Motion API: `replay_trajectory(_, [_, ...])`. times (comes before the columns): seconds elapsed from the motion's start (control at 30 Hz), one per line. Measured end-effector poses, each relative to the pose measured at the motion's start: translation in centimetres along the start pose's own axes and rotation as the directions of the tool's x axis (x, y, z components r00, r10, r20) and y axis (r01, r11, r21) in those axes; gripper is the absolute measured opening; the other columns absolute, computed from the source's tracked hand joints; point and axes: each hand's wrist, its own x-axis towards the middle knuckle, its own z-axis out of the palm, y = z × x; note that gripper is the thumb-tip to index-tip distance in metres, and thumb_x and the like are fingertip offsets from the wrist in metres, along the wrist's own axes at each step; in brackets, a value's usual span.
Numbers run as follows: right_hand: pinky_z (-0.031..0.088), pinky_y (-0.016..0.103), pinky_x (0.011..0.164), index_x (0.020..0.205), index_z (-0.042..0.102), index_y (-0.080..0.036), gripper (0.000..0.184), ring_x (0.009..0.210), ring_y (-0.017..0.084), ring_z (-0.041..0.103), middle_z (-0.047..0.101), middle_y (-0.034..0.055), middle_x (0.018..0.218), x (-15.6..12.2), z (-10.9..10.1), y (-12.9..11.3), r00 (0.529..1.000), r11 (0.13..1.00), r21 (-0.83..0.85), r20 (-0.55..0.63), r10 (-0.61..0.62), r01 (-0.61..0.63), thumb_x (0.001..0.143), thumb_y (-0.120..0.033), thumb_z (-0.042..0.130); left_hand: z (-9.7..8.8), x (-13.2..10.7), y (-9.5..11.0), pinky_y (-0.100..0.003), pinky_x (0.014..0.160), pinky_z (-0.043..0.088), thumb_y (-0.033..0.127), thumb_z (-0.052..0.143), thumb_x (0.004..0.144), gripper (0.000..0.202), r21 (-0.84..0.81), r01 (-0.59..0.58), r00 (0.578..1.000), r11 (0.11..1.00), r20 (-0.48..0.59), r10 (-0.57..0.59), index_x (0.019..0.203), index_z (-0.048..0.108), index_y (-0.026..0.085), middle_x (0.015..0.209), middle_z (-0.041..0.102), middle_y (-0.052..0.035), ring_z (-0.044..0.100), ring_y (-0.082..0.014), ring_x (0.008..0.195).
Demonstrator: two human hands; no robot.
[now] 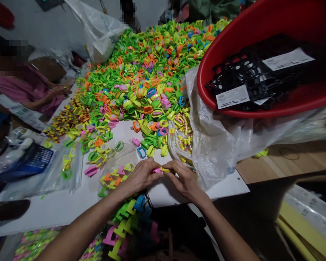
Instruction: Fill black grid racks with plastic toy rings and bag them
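Observation:
My left hand (pixel 141 177) and my right hand (pixel 183 180) meet at the front of a white table (pixel 70 214), their fingertips pinching a small pink plastic piece (pixel 157 170) and a yellow plastic piece (pixel 165 169). Beyond them spreads a large heap of green, orange, yellow and pink plastic clips (pixel 136 83). A transparent bag of mixed clips (pixel 114 177) lies against my left hand. Below my wrists hangs a bunch of linked coloured clips (pixel 127 224), partly hidden by my left forearm.
A red plastic tub (pixel 222 101) holding black plastic frames with white labels juts in at upper right, above a crumpled transparent bag (pixel 212 145). A co-worker in a pink top (pixel 24 90) works at the left, near a blue basket (pixel 29 161). A wooden surface (pixel 279 163) lies right.

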Motion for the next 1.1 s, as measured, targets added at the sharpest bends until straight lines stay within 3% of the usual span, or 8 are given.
replay_trajectory(0.27, [0.051,0.033,0.077,0.106,0.061,-0.021,0.017,0.089,0.02,0.062,0.064,0.0076,0.094,-0.1,-0.8,0.3,1.0,0.998,-0.061,0.014,0.002,-0.001,0.095,-0.021,0.048,0.0,0.3,0.1,-0.026,0.067,0.038,0.044,0.056,0.089,0.031,-0.029,-0.005,1.0,1.0,0.003,0.005,0.099,0.071,0.02,0.077,0.057,-0.0022,0.055,-0.0159,0.074])
replay_trajectory(0.4, [0.051,0.033,0.078,0.107,0.059,-0.021,0.016,0.089,0.019,0.062,0.064,0.0072,0.096,-0.4,-0.7,0.5,0.996,0.999,-0.038,0.087,0.015,-0.012,0.095,-0.022,0.048,-0.1,0.4,-0.1,-0.026,0.068,0.038,0.043,0.055,0.09,0.03,-0.023,-0.011,1.0,1.0,-0.001,0.011,0.097,0.071,0.019,0.079,0.058,-0.0024,0.056,-0.0158,0.075])
replay_trajectory(0.63, [0.05,0.031,0.078,0.107,0.058,-0.019,0.014,0.09,0.019,0.06,0.063,0.0073,0.095,-0.5,-0.1,0.6,1.0,0.998,-0.063,0.02,0.019,-0.018,0.095,-0.02,0.049,0.5,0.3,-0.1,-0.025,0.065,0.036,0.038,0.06,0.088,0.024,0.011,0.005,1.0,1.0,0.03,-0.005,0.096,0.07,0.018,0.077,0.056,-0.0011,0.055,-0.0155,0.075])
replay_trajectory(0.83, [0.049,0.032,0.077,0.105,0.058,-0.02,0.016,0.087,0.018,0.059,0.062,0.0073,0.094,-0.5,-0.3,0.9,0.989,0.999,-0.008,0.141,0.042,-0.041,0.097,-0.025,0.046,1.0,-0.1,0.6,-0.026,0.066,0.038,0.034,0.056,0.09,0.023,0.057,0.055,0.998,0.997,0.035,-0.057,0.098,0.068,0.016,0.079,0.056,-0.0023,0.055,-0.0156,0.074])
replay_trajectory(1.1, [0.048,0.027,0.071,0.096,0.063,-0.02,0.015,0.081,0.015,0.061,0.064,0.0034,0.089,-0.5,-1.7,1.0,0.927,0.962,0.199,0.36,0.106,-0.188,0.093,-0.032,0.055,0.5,-1.0,1.3,-0.023,0.064,0.039,0.034,0.055,0.09,0.022,0.005,-0.026,0.989,1.0,0.146,0.025,0.09,0.068,0.017,0.079,0.057,-0.0011,0.056,-0.0133,0.071])
